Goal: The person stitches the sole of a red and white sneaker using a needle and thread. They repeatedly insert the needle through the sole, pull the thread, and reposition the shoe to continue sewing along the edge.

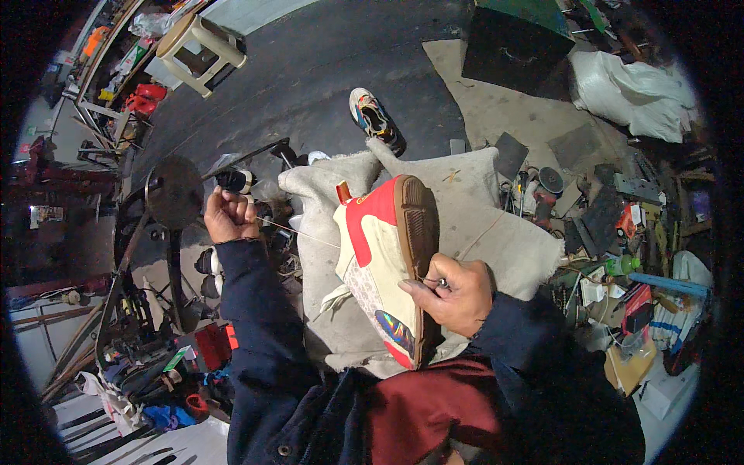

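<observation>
A cluttered workshop with a dark floor (310, 70) spreads out below the person, who sits with a pale grey cloth (480, 209) draped over the lap. Tools and scraps crowd both sides: a heap of small tools and boxes (620, 263) lies to the right, a white sack (635, 89) sits at the upper right beside a dark green box (519, 35), and a cream plastic stool (201, 46) stands at the upper left. A second sneaker (376, 120) lies alone on the floor beyond the cloth, well apart from the hands.

On the lap, resting on the cloth, stands a red and cream sneaker (380, 263), turned on its side so that its brown sole (418, 232) faces right. The right hand (453, 294) presses against the sole edge near the middle of the shoe, fingers closed around a small metal tool (442, 284), whose tip is hidden against the sole. The left hand (229, 213) is raised to the left of the shoe, clenched into a fist around a thin thread (298, 232). The thread runs taut from that fist across to the upper of the sneaker. Both forearms wear dark blue sleeves (256, 310), and a dark red garment (434, 403) shows at the lower edge.
</observation>
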The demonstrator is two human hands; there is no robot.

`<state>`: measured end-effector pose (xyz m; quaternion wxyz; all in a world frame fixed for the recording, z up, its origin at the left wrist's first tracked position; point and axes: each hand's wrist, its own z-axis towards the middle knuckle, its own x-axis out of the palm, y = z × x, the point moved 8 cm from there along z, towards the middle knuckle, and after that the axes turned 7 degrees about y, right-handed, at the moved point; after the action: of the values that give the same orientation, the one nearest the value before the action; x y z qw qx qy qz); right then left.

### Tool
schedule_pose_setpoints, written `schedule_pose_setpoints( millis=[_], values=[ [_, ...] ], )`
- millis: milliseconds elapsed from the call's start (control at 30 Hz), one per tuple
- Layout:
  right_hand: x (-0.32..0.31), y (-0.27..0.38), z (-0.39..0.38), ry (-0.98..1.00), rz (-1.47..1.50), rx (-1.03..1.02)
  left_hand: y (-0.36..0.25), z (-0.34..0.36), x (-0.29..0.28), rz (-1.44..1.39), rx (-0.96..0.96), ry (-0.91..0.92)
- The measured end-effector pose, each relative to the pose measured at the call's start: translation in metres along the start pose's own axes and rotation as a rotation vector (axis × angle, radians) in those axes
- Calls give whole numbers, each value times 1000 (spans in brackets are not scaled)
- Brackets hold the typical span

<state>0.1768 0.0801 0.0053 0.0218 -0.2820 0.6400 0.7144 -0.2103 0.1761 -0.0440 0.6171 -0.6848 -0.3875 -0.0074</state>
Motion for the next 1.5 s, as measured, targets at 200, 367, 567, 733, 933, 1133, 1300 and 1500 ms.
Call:
schedule_pose_setpoints(
  millis=[200, 367, 567, 733, 933, 1133, 1300, 1500],
  values=[
    [4, -3, 2, 19, -37, -13, 34, 33, -53, 48, -66, -150],
    [2, -8, -7, -3, -60, 3, 35, 25, -45, 101, -110, 76],
    [-6, -6, -9, -3, 44, 16, -12, -39, -32, 836, -68, 200],
    [-11, -6, -8, 13, 112, 8, -26, -126, 44, 997, 382, 266],
    [-13, -52, -24, 35, 224, 61, 79, -177, 115, 98, -181, 651],
    [-20, -52, -37, -23, -162, -138, 100, -193, 146, 715, -240, 1129],
    [-14, -49, -32, 37, 195, 63, 119, -197, 152, 881, -330, 1259],
    [-21, -20, -19, -57, 95, -83, 116, -196, 151, 789, -238, 1164]
  ],
)
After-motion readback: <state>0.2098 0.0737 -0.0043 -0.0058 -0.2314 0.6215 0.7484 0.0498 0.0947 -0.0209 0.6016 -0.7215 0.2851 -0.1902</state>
